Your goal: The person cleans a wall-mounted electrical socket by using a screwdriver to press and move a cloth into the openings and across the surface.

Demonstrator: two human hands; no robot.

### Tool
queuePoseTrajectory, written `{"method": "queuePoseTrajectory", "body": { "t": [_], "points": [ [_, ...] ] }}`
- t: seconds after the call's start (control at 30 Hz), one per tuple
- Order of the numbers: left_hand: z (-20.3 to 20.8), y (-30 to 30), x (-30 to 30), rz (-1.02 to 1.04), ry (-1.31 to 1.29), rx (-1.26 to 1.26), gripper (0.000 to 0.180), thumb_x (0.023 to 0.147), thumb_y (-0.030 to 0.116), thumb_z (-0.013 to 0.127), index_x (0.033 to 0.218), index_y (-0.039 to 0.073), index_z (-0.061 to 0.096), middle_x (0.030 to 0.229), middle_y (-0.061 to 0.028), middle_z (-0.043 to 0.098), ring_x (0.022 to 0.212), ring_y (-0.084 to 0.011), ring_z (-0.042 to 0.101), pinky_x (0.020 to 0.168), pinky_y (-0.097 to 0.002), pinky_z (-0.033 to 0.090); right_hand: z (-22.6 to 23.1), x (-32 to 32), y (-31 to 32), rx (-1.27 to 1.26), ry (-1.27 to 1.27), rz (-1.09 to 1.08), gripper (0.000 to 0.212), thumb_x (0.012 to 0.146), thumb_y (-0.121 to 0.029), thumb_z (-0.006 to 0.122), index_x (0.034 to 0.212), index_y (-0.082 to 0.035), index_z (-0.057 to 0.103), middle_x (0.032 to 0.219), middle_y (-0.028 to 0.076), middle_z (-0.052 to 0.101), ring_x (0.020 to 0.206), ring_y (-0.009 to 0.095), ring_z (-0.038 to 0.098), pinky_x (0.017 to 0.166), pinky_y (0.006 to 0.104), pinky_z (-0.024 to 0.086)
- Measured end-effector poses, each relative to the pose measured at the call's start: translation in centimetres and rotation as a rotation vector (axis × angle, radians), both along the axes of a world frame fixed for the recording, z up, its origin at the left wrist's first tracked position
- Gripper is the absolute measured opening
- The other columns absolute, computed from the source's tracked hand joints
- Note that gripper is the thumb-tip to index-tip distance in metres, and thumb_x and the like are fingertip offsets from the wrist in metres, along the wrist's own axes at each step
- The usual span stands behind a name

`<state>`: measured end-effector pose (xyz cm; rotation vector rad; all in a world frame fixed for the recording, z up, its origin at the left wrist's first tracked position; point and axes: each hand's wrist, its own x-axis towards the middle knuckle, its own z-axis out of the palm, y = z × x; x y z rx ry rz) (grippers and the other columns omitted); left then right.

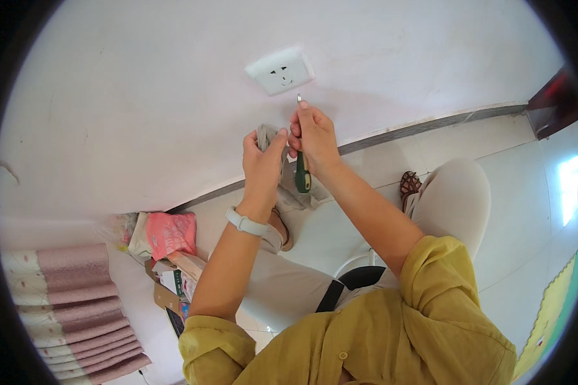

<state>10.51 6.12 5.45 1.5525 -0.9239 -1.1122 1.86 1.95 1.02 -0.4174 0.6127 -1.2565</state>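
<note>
My right hand (pixel 314 138) is closed around a screwdriver (pixel 303 178). Its dark green and yellow handle hangs below the fingers, and a short metal tip shows above the thumb; the shaft between is hidden by the hand. That tip is just below a white wall socket (pixel 281 72), apart from it. Close by on the left, my left hand (pixel 263 160) grips a grey cloth (pixel 268 136) between thumb and fingers. The cloth drapes down behind the screwdriver handle. A pale band is on my left wrist.
A dark skirting strip (pixel 423 130) runs along the wall's foot above the tiled floor (pixel 507 173). At left stand a pink bag (pixel 171 234), a cardboard box (pixel 165 296) with packages, and a pink-and-white curtain (pixel 77 289). A dark red furniture piece (pixel 555 102) is at far right.
</note>
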Motion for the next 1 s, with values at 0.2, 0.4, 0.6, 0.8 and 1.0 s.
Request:
{"method": "queuePoseTrajectory", "body": {
  "t": [0.2, 0.4, 0.6, 0.8, 1.0],
  "points": [
    [-0.6, 0.0, 0.4, -0.047, -0.121, -0.003, 0.049, 0.087, 0.028, 0.065, 0.119, -0.004, 0.046, 0.097, -0.0091, 0.059, 0.083, -0.0111, 0.055, 0.074, -0.0234, 0.045, -1.0, 2.4, -1.8, -0.103, -0.012, -0.256, 0.036, 0.098, -0.035, 0.043, 0.079, -0.005, 0.048, 0.059, 0.0, 0.042, 0.043, 0.008, 0.039, 0.037, 0.0247, 0.035],
    [1.7, 0.1, 3.2, -0.367, -0.457, 0.025, 0.042, 0.085, 0.015, 0.062, 0.121, -0.001, 0.047, 0.103, -0.0051, 0.057, 0.092, -0.0107, 0.053, 0.08, -0.0242, 0.044, 1.1, 2.8, -0.9, -0.038, -0.19, -0.284, 0.036, 0.097, -0.037, 0.044, 0.083, -0.004, 0.047, 0.059, 0.0, 0.044, 0.043, 0.007, 0.039, 0.04, 0.0221, 0.036],
    [0.9, 0.0, 1.1, -0.465, -0.84, 0.008, 0.047, 0.073, 0.008, 0.063, 0.116, -0.002, 0.047, 0.098, -0.0133, 0.059, 0.09, -0.0204, 0.057, 0.081, -0.0297, 0.045, 0.6, 2.1, -1.2, -0.155, -0.183, -0.282, 0.032, 0.098, -0.033, 0.043, 0.09, -0.003, 0.05, 0.059, 0.0, 0.044, 0.045, 0.006, 0.04, 0.04, 0.0216, 0.038],
    [-0.8, -0.2, 1.6, -0.497, -1.069, -0.099, 0.042, 0.071, 0.005, 0.059, 0.11, -0.003, 0.047, 0.091, -0.0177, 0.058, 0.082, -0.0271, 0.058, 0.077, -0.0324, 0.045, 0.5, 1.2, -1.4, -0.049, -0.236, -0.229, 0.029, 0.098, -0.029, 0.043, 0.098, -0.003, 0.054, 0.057, -0.002, 0.043, 0.048, 0.004, 0.041, 0.043, 0.0199, 0.04],
    [-1.0, -0.2, 1.8, -0.464, -1.03, -0.276, 0.041, 0.071, 0.004, 0.058, 0.109, -0.005, 0.046, 0.09, -0.0172, 0.057, 0.08, -0.0269, 0.057, 0.076, -0.0328, 0.045, 1.3, 0.9, -1.4, -0.143, -0.217, -0.211, 0.031, 0.099, -0.03, 0.042, 0.09, -0.002, 0.054, 0.061, -0.001, 0.042, 0.05, 0.006, 0.044, 0.044, 0.0224, 0.044]
  ]
}}
